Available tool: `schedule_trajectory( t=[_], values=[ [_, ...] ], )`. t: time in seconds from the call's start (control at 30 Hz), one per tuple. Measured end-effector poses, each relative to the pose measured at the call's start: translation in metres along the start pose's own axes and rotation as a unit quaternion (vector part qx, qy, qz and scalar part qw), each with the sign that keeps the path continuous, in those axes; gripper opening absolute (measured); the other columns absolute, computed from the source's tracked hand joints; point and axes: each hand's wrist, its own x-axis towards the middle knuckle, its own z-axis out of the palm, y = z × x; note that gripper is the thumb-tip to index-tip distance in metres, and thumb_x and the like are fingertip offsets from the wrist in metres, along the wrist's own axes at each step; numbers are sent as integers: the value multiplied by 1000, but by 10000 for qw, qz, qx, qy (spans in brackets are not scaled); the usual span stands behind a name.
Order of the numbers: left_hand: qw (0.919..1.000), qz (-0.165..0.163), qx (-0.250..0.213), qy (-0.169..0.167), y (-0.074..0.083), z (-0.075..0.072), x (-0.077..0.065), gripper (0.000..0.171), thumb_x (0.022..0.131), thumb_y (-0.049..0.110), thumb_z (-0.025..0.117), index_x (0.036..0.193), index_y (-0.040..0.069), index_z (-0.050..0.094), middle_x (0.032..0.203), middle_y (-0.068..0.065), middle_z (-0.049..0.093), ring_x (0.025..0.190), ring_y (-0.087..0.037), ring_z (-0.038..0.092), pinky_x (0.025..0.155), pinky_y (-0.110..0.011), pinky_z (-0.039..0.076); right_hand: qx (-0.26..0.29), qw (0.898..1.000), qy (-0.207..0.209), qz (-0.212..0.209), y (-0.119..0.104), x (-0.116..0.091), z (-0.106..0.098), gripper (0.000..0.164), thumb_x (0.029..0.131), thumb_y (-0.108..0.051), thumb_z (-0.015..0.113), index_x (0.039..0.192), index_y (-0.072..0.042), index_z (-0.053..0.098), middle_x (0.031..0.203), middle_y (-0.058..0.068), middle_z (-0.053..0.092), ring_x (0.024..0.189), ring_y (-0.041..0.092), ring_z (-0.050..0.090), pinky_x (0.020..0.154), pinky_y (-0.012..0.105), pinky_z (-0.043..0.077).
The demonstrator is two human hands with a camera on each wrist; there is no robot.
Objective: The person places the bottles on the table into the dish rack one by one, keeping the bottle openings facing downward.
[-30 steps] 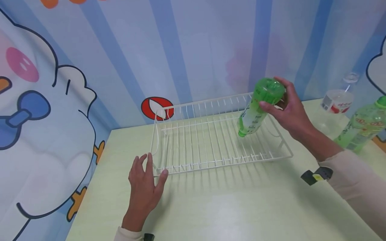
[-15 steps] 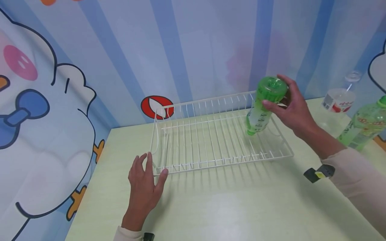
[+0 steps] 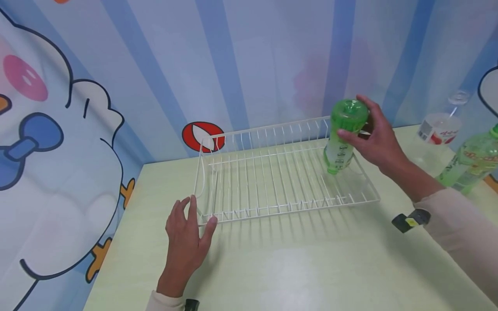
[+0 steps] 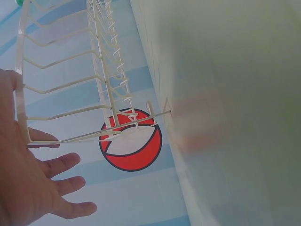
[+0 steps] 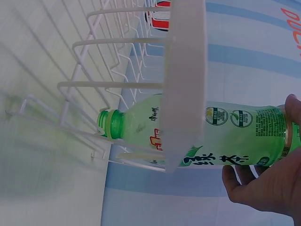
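A white wire dish rack (image 3: pixel 268 212) stands on the pale table. My right hand (image 3: pixel 379 140) grips a green plastic bottle (image 3: pixel 340 149) near its base and holds it upside down inside the rack's right end. In the right wrist view the open, capless neck (image 5: pixel 112 123) points down at the rack's bottom wires; whether it touches them I cannot tell. At the rack's front left corner my left hand (image 3: pixel 186 237) touches the frame, fingers extended and spread. The left wrist view has the rack's corner between the thumb and the fingers (image 4: pixel 70 183).
To the right of the rack stand a clear bottle (image 3: pixel 439 129) with a red-and-white label and another green bottle (image 3: pixel 472 157). A blue striped wall (image 3: pixel 268 65) with cartoon figures rises behind the table (image 3: pixel 280 268).
The green bottle has shifted right along the rack and become more upright in my right hand. My left hand stays at the rack's corner.
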Motion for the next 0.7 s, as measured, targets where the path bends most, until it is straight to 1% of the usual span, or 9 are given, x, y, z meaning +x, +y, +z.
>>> schedule_trajectory(
  t=[0.13,0.37,0.53,0.7],
  values=[
    [10000,-11,-3,-15,0,-1,1,76,93,49,47,145,-1,27,141,-19,30,134,-38,17,104,-59,15,-117,9998,-112,64,0,5,0,82,87,-28,67,148,-36,14,135,15,41,117,37,47,93,51,43],
    [10000,-32,-48,-51,0,-4,3,76,93,49,47,145,-2,27,140,-19,31,133,-38,20,103,-59,16,-396,9982,-426,143,-6,14,4,84,86,-35,66,149,-27,11,130,19,42,115,38,48,90,53,43],
    [10000,-27,-71,-44,-1,-4,2,75,93,48,48,145,-2,27,139,-19,32,132,-38,21,103,-59,17,-469,9971,-542,254,-8,25,6,85,87,-41,64,150,-23,9,134,20,37,117,39,46,90,55,41],
    [9998,-73,-91,-143,0,-2,1,75,94,49,46,146,-1,25,140,-18,31,133,-38,19,104,-58,16,-448,9965,-622,340,-9,34,8,86,87,-41,64,150,-22,9,138,21,34,120,41,43,90,56,41]
  ],
)
